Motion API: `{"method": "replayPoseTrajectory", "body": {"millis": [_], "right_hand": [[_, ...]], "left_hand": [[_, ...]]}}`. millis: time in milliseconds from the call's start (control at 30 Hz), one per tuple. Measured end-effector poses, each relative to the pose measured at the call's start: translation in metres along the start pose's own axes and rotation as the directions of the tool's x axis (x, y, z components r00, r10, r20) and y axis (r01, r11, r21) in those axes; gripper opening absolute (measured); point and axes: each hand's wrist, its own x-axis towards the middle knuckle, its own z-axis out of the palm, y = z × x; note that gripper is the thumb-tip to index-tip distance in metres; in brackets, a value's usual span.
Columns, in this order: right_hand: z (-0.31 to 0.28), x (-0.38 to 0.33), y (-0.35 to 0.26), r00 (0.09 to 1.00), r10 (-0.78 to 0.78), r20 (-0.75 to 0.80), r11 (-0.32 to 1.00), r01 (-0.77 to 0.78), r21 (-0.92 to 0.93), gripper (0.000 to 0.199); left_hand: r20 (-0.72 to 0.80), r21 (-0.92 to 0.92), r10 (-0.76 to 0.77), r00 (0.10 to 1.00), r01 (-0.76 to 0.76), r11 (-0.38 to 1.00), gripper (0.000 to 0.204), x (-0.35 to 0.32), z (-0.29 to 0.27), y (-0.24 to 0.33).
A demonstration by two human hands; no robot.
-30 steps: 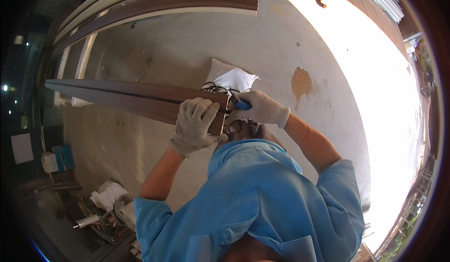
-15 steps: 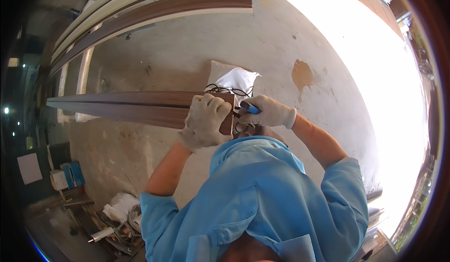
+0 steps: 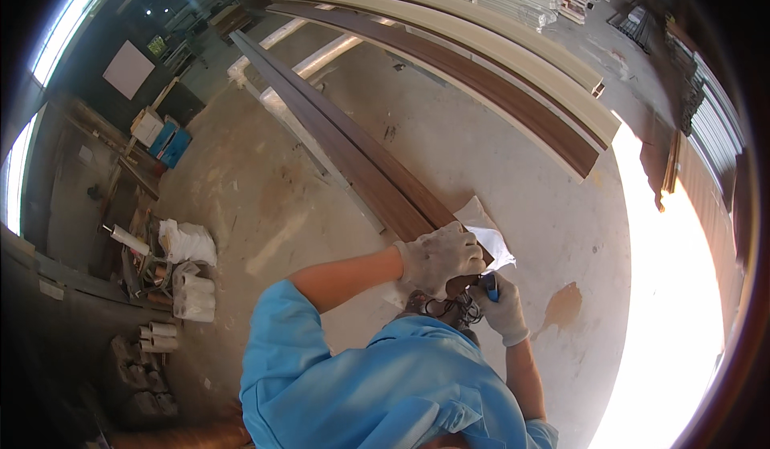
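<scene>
A long dark brown wooden panel [image 3: 345, 140] runs from the upper left down to my hands. My left hand [image 3: 437, 256], in a grey work glove, grips the near end of this panel from above. My right hand [image 3: 501, 308], also gloved, is closed around a blue-handled tool [image 3: 491, 287] held against the panel's end. A tangle of dark cord or wire [image 3: 449, 308] hangs just below both hands. My blue sleeves and shirt fill the bottom of the view.
Several long cream and brown boards [image 3: 481, 64] lie on the concrete floor beyond. A white sheet [image 3: 489, 232] lies under the panel's end. White bags [image 3: 188, 244], rolls and clutter sit at the left. An orange stain [image 3: 565, 304] marks the floor at right.
The view has swung, so the panel now runs up and left instead of across. Both gloved hands stay on the panel's near end and the blue tool.
</scene>
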Motion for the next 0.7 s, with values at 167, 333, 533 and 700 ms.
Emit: {"method": "replayPoseTrajectory", "body": {"millis": [167, 333, 533, 700], "right_hand": [[-0.014, -0.009, 0.025, 0.998, -0.054, -0.043, 0.998, 0.052, -0.037, 0.028], [-0.065, -0.034, 0.021, 0.995, 0.015, -0.097, 0.974, 0.007, 0.229, 0.031], [-0.061, -0.045, -0.005, 0.948, -0.086, -0.305, 0.654, 0.285, 0.701, 0.025], [-0.116, -0.065, -0.015, 0.989, -0.086, 0.118, 0.996, 0.086, 0.005, 0.03]], "left_hand": [[0.015, 0.002, -0.138, 0.99, 0.137, 0.99, 0.061, 0.0, 0.0, 0.012], [-0.419, -0.192, -0.149, 0.896, 0.073, 0.979, 0.061, -0.002, 0.031, 0.076], [-0.004, -0.916, -0.582, 0.813, 0.23, 0.328, 0.048, 0.044, 0.092, 0.147], [0.11, -0.795, -0.553, 0.826, 0.407, 0.451, 0.029, 0.028, 0.1, 0.125]]}}
